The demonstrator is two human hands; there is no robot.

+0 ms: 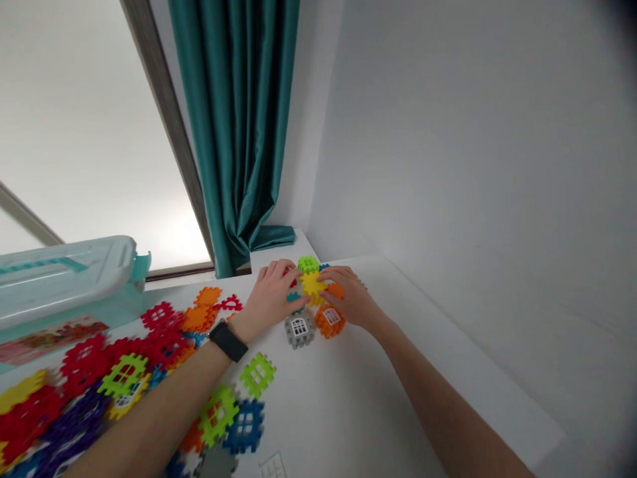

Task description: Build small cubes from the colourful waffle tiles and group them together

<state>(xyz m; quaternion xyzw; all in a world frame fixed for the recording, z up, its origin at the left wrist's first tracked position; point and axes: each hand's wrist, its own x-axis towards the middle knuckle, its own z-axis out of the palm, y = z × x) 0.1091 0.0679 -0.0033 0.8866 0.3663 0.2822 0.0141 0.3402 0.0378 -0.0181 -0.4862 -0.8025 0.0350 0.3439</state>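
The bright yellow square notched plastic block (313, 284) is plain-faced. Just behind it is a lime-green notched plastic piece (307, 264). In front of it are 2 patterned blocks: a grey notched plastic block (299, 329) and an orange notched plastic block (330, 320), each bearing a white lattice window. Nearer the viewer than the yellow block are a lime-green square plastic window tile (257, 375) and a dark-blue square plastic window tile (245, 426). Well left of it, a jumbled heap of toothed plastic tiles (168, 345) mixes red, orange, purple, yellow, lime and blue. Beyond the heap, left of the yellow block, stands a translucent aqua oblong plastic tub (122, 307). Behind the block hangs a plain teal pleated fabric curtain (239, 133).
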